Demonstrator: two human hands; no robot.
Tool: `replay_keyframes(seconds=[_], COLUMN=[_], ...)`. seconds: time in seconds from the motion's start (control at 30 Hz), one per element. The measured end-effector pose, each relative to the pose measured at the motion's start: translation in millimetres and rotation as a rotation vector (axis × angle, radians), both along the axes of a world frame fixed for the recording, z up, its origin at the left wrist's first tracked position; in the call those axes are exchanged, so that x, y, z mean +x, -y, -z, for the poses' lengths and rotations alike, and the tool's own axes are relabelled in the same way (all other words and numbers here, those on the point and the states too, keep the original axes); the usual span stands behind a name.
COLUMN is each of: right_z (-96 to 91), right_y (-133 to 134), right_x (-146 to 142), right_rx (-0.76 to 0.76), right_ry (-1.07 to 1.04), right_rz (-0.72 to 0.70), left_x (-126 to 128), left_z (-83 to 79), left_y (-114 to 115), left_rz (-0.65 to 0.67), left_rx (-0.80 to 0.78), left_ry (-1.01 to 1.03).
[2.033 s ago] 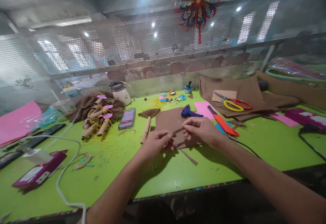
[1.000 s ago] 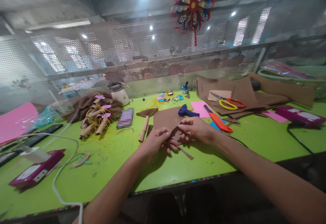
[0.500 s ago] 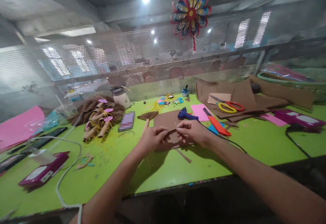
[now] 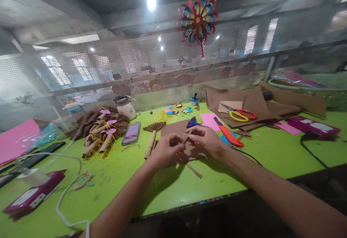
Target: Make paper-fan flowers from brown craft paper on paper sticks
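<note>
A narrow folded strip of brown paper (image 4: 187, 139) is pinched between the fingertips of my left hand (image 4: 168, 149) and my right hand (image 4: 207, 141), both closed. They work just above a sheet of brown paper (image 4: 173, 128) on the green table. Behind my right hand lies a blue glue gun (image 4: 193, 122), partly hidden by it. Beyond my left hand a pleated brown paper fan (image 4: 155, 126) lies by a rolled paper tube (image 4: 150, 145). A loose brown paper strip (image 4: 194, 171) rests near the table's front.
Tied brown paper rolls (image 4: 104, 133) and a phone (image 4: 131, 134) lie to the left. Rightward are an orange-handled knife (image 4: 231, 135), scissors (image 4: 240, 114), brown sheets (image 4: 282, 108) and a purple power strip (image 4: 313, 126). A white cable (image 4: 60, 205) crosses the left side.
The folded strip has turned from nearly level to a steeper slant between my fingers. My left hand has shifted slightly lower. The whole view has swung a little to the right.
</note>
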State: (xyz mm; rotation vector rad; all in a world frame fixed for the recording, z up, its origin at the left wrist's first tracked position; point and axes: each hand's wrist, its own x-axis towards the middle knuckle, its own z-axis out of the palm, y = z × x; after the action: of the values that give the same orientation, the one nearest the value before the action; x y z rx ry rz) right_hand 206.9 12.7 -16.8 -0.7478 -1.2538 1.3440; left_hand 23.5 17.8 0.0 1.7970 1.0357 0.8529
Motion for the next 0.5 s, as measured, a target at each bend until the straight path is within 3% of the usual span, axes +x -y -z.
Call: replay_keyframes(seconds=[0.13, 0.23, 0.33, 0.5], right_z=[0.8, 1.9, 2.9, 0.0], right_y=[3, 9, 13, 12], right_x=[-3, -7, -12, -10], right_rx=[-0.022, -0.127, -0.159, 0.050], right_ry=[0.046, 0.080, 0.171, 0.372], right_rz=[0.007, -0.076, -0.132, 0.084], left_x=[6, 9, 13, 16], left_z=[8.3, 7.7, 10.1, 11.0], left_y=[11, 22, 27, 24], left_rz=[0.028, -0.003, -0.006, 0.006], left_rx=[-0.278, -0.382, -0.404, -0.334], left_ry=[0.182, 0.309, 0.384, 0.336])
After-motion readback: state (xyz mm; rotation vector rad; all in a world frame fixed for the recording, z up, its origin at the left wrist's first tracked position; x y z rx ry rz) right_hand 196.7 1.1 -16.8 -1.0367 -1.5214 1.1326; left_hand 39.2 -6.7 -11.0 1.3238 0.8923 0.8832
